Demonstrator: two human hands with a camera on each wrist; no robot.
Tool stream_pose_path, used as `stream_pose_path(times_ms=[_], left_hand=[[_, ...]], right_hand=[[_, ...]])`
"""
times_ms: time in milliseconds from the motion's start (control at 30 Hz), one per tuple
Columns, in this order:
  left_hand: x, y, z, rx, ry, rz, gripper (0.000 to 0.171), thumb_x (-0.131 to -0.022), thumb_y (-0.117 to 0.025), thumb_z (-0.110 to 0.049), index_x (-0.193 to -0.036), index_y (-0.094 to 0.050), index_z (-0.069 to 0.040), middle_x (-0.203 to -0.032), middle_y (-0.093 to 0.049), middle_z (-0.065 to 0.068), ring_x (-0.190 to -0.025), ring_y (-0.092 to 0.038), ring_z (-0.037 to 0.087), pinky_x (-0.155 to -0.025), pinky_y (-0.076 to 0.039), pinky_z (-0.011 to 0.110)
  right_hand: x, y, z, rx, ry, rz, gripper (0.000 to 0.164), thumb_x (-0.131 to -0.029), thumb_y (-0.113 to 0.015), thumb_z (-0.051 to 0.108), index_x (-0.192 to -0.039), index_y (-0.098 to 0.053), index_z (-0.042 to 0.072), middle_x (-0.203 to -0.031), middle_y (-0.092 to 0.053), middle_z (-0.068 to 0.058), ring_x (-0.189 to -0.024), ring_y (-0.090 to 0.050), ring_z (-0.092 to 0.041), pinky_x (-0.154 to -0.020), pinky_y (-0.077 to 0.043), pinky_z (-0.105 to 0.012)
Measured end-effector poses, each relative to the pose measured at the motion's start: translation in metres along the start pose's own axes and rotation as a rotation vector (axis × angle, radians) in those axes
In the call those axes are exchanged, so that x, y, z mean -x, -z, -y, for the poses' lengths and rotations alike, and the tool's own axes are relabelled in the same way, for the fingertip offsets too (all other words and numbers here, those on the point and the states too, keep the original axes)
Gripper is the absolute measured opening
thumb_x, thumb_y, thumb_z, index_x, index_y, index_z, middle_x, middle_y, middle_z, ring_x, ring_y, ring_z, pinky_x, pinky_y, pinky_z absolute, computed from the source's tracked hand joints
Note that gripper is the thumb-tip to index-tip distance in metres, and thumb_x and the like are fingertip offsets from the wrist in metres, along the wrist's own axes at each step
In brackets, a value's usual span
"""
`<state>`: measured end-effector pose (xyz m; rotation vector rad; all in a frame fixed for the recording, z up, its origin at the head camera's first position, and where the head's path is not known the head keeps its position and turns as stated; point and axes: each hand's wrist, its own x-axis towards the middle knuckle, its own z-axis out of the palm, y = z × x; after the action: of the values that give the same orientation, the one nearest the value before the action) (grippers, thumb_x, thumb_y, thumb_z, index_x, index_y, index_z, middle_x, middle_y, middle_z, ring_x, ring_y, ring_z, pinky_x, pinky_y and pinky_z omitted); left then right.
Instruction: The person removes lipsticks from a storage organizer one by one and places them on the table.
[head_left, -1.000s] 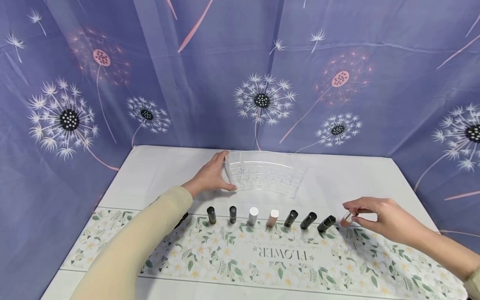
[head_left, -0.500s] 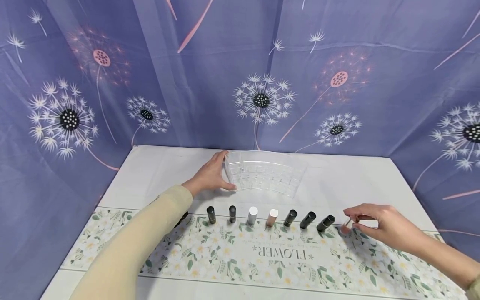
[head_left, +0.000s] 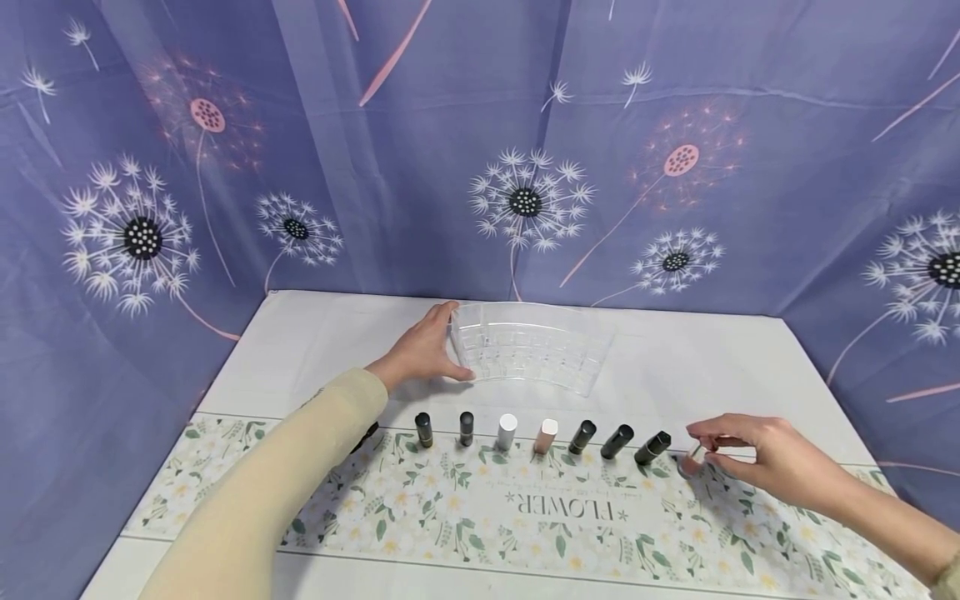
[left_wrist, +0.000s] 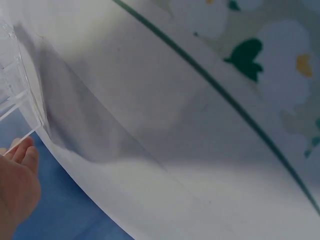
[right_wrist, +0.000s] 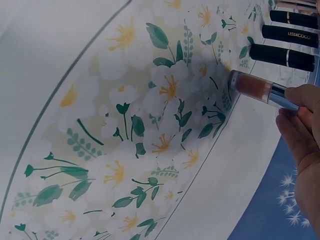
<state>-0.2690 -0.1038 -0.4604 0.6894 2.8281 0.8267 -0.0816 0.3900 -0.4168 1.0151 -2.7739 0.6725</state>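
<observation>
My left hand (head_left: 423,348) spans the left end of a clear plastic lipstick organizer (head_left: 532,346), thumb at its front corner and fingers at the back. In the left wrist view, fingertips (left_wrist: 25,150) meet the organizer's edge. At the right, my right hand (head_left: 783,457) pinches a lip gloss tube (right_wrist: 254,86) by its silvery cap between thumb and fingers. The tube's clear body shows a peach-brown filling; it stands at or just above the mat, right of the last black lipstick (head_left: 652,448).
The row holds several black lipsticks (head_left: 617,442), a white tube (head_left: 506,433) and a rose-pink one (head_left: 546,437). A dark object (head_left: 365,437) is partly hidden by the left sleeve (head_left: 300,483). Beneath lies a flowered mat (head_left: 420,517); a blue-purple curtain (head_left: 420,167) hangs behind.
My right hand has come slightly lower and nearer to me with the lip gloss tube over the last second. The left hand stays at the organizer.
</observation>
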Motion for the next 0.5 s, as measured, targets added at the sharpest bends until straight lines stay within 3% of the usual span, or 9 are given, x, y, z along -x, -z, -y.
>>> stream_pose_path(times_ms=[500], left_hand=[[0.0001, 0.0008, -0.0027, -0.014, 0.012, 0.005, 0.134, -0.068, -0.101, -0.044, -0.166, -0.022, 0.003, -0.167, -0.035, 0.023, -0.152, -0.041, 0.038, -0.125, -0.038, 0.047]], right_hand=[[0.0031, -0.0011, 0.0005, -0.047, 0.006, -0.011, 0.059, -0.075, -0.088, -0.014, -0.126, -0.075, 0.012, -0.101, -0.071, 0.015, -0.097, -0.072, 0.001, -0.081, -0.056, -0.009]])
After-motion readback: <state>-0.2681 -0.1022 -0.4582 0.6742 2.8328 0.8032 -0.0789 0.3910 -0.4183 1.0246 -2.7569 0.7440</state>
